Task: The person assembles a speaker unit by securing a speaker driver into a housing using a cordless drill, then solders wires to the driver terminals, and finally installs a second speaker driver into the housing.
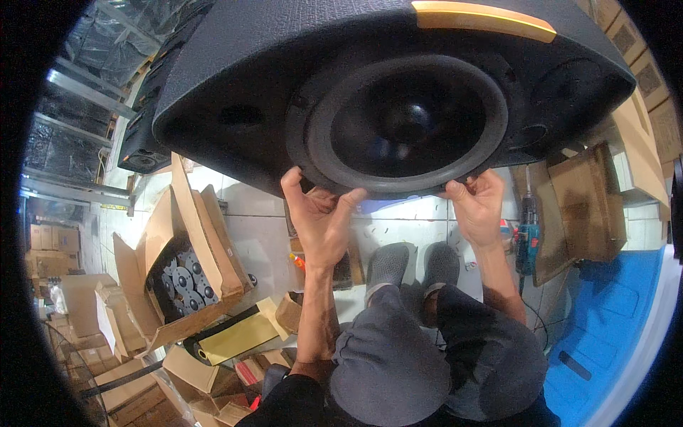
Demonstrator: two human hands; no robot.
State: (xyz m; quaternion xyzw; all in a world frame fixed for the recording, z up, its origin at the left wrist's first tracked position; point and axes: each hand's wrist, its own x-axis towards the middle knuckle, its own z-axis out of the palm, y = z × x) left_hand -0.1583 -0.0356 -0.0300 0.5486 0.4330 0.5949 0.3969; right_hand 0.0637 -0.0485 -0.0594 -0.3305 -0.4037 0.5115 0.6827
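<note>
A large black speaker cabinet (235,78) fills the upper part of the view, with a yellow-orange strip (487,20) along its top edge. In its front sits a round speaker driver (356,117) with a dark cone and a thick grey surround. My left hand (320,220) is closed at the driver's lower left rim, thumb against the edge and fingers curled. At the lower right rim my right hand (475,206) is closed too, its thumb on the edge. Part of the fingers of both hands is hidden. Whether the rim lies flush in the cabinet, I cannot tell.
An open cardboard box (220,281) holding several grey parts stands at the left. On the right a teal and black power drill (526,242) is beside a cardboard piece (580,213) and a blue plastic surface (612,320). Another black cabinet (146,142) stands far left.
</note>
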